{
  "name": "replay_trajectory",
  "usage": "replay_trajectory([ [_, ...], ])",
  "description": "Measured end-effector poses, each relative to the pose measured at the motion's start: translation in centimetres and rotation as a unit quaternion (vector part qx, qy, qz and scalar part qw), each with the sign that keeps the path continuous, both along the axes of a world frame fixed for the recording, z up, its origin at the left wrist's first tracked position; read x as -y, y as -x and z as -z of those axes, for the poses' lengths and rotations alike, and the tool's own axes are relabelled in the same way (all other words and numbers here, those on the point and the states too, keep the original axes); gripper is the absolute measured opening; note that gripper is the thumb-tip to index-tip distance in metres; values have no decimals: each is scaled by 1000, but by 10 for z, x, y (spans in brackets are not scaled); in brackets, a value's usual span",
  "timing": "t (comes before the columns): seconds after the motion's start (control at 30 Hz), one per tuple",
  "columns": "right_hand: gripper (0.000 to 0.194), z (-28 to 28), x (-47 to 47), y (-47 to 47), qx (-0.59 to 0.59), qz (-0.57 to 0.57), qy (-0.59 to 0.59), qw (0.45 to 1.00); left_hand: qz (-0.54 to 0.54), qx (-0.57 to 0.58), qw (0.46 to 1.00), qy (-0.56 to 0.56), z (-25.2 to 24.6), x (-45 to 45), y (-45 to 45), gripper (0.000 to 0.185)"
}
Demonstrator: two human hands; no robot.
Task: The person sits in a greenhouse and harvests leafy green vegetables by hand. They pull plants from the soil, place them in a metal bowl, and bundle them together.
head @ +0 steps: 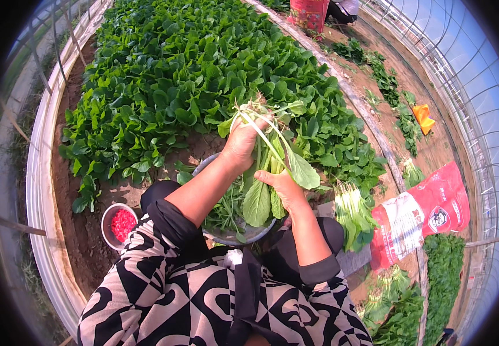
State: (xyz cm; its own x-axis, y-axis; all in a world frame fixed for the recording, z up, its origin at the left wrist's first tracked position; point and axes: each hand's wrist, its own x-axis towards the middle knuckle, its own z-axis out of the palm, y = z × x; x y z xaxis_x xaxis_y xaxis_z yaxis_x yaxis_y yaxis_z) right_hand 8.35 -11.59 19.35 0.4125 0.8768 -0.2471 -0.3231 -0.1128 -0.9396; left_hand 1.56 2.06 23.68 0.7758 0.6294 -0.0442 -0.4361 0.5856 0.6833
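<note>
My left hand point(241, 140) grips a bunch of leafy greens point(271, 160) near its root end, with the pale roots sticking out above the fist. My right hand point(285, 187) is closed around the same bunch lower down, its thumb across the stems. The leaves hang down, and one long pale stalk crosses in front of the others. Below both hands, between my knees, is a grey basin point(221, 240) holding loose thin greens point(228, 212). The fingers of my left hand are partly hidden by stems.
A bowl point(107, 235) of pinkish-red strips point(123, 225) stands at left. Dense growing greens point(180, 78) fill the bed ahead. To the right are bundled greens point(353, 212), a red printed sack point(422, 216) and more bundles point(388, 294). Another person point(342, 11) is at the far right.
</note>
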Motion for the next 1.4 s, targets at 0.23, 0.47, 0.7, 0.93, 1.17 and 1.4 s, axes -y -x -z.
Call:
replay_trajectory([
  [0.23, 42, -40, 15, -1, 16, 91, -13, 996, 235, -53, 956, -168, -14, -12, 22, 63],
  [0.47, 40, -16, 44, -28, 173, 90, -44, 980, 313, -41, 924, -216, -22, -17, 27, 103],
  [0.7, 40, 0, 56, -42, 207, 80, -22, 975, 311, 149, 937, -60, -18, -9, 18, 100],
  [0.93, 37, -4, 49, -29, 390, 83, -19, 917, 157, 38, 983, 91, -6, -10, 12, 47],
  [1.17, 40, -6, 54, -26, 483, 74, 39, 872, -60, -53, 996, 28, -14, -18, 8, 8],
  [1.4, 40, -16, 68, -31, 543, 129, 162, 813, -72, -161, 974, -140, -29, -40, 33, 7],
])
